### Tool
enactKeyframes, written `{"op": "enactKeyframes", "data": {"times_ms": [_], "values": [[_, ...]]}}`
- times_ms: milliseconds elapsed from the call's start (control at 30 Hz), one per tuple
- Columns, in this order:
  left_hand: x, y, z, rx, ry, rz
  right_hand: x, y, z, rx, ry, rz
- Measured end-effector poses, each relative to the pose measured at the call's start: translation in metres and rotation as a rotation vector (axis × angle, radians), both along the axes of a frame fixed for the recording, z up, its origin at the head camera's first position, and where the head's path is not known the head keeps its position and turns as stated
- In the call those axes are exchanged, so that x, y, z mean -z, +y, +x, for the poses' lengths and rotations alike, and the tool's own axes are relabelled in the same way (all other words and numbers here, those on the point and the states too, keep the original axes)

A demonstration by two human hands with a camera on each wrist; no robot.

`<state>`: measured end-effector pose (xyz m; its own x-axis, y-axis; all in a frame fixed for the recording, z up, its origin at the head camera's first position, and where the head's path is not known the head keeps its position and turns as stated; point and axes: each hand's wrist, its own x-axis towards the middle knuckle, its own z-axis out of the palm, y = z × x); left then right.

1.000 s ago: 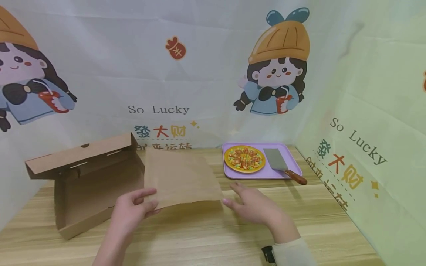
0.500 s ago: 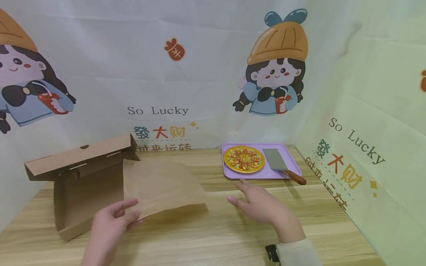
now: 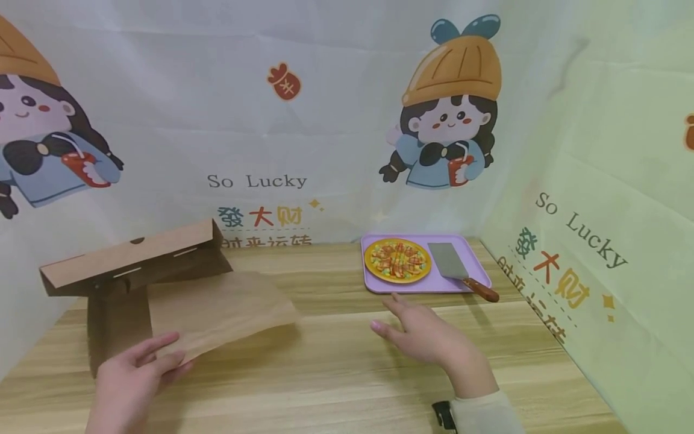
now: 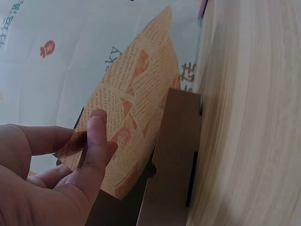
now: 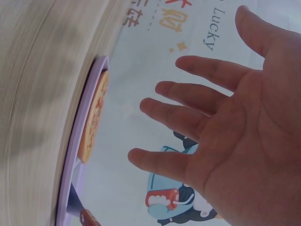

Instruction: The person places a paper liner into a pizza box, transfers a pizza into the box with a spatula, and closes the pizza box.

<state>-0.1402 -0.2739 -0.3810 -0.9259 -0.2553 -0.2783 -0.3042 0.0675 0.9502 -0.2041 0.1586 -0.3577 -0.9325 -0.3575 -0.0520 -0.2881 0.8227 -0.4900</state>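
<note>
My left hand [image 3: 132, 377] pinches a near corner of a sheet of brown paper [image 3: 217, 307] between thumb and fingers. The sheet hangs partly over the open cardboard box [image 3: 127, 253] on the left and hides much of its inside. In the left wrist view the paper's underside [image 4: 136, 103] carries newspaper-style print. My right hand [image 3: 428, 337] hovers over the table with fingers spread and holds nothing. Just beyond it lies a purple tray [image 3: 417, 287] bearing a pizza [image 3: 398, 260] and a spatula [image 3: 449, 259] with a brown handle. The right wrist view shows the bare palm [image 5: 249, 136].
Everything stands on a wood-grain table [image 3: 347, 386]. A printed cloth backdrop [image 3: 336, 132] rises behind the table and along both sides. The spatula's handle [image 3: 482, 290] sticks out over the tray's front edge.
My left hand has carried the paper leftward and nearer, from the middle of the table to over the box. My right hand has drawn slightly away from the sheet. The tray stays put.
</note>
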Motion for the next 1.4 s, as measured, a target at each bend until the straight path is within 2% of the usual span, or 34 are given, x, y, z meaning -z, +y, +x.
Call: {"op": "enactKeyframes", "data": {"times_ms": [200, 300, 467, 667, 967, 1033, 1167, 1267, 1400], "values": [[0.005, -0.025, -0.002, -0.045, -0.037, -0.017, 0.001, -0.001, 0.0, 0.001, -0.003, 0.001], [0.004, -0.038, -0.005, -0.04, -0.039, -0.008, 0.0, -0.001, 0.001, -0.004, -0.006, 0.002], [-0.002, -0.052, -0.01, -0.034, -0.042, -0.051, 0.0, 0.0, 0.002, -0.006, -0.004, 0.003], [0.0, -0.064, -0.016, -0.007, -0.011, -0.105, 0.0, -0.003, 0.001, -0.007, -0.024, 0.006], [0.003, -0.08, -0.028, 0.046, -0.01, -0.031, 0.001, -0.003, 0.003, -0.012, -0.023, 0.005], [0.003, -0.082, -0.03, 0.076, -0.015, -0.071, 0.001, -0.003, 0.003, -0.013, -0.029, 0.003], [0.003, -0.084, -0.034, 0.137, -0.009, -0.248, 0.002, -0.003, 0.003, -0.01, -0.043, 0.001], [0.003, -0.084, -0.037, 0.135, -0.011, -0.352, 0.003, -0.002, 0.003, -0.007, -0.045, 0.003], [0.004, -0.085, -0.042, 0.106, -0.002, -0.39, 0.003, -0.002, 0.003, -0.009, -0.046, 0.004]]}}
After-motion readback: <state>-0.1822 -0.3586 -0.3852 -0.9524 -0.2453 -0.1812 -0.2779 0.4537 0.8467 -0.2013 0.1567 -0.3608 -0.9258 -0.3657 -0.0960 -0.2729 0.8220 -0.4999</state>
